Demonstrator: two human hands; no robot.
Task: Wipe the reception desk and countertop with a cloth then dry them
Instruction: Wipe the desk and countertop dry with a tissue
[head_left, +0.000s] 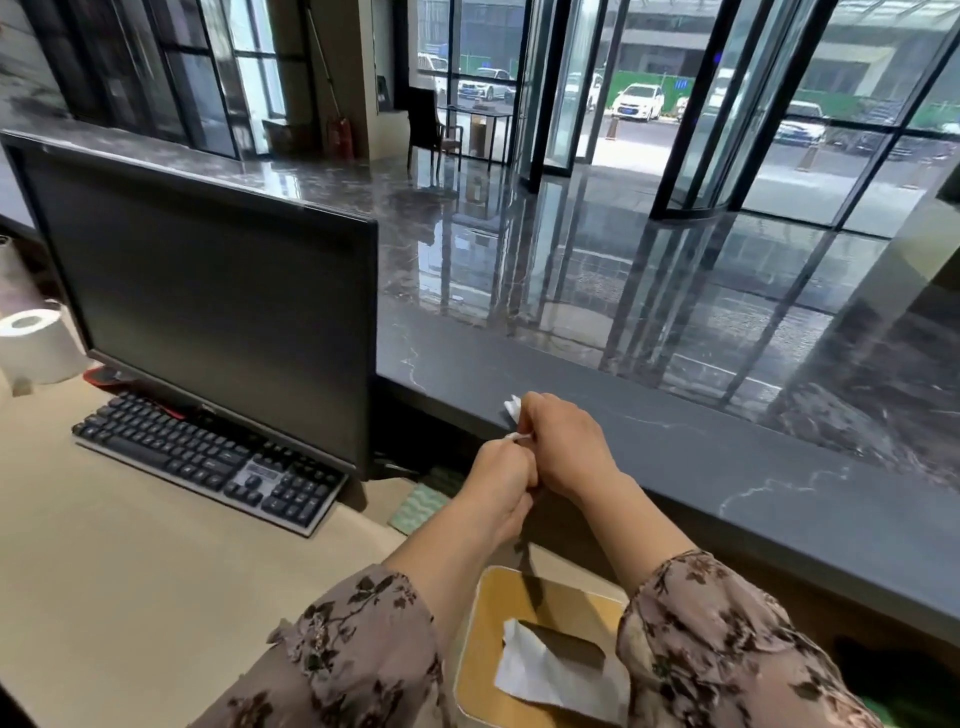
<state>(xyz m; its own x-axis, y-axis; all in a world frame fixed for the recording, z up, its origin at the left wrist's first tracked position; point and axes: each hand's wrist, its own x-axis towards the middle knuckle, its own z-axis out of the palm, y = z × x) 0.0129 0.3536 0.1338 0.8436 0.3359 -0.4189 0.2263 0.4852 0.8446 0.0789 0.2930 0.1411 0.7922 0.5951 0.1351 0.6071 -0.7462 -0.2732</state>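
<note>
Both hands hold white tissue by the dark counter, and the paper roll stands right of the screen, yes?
No: the head view shows the paper roll left of the screen. The left hand and right hand hold the tissue by the counter.

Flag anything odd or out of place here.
Nothing spilled or damaged. One oddity: the left hand and right hand pinch a small white tissue wad, while what looks like a green cloth lies untouched on the desk by the monitor.
</note>
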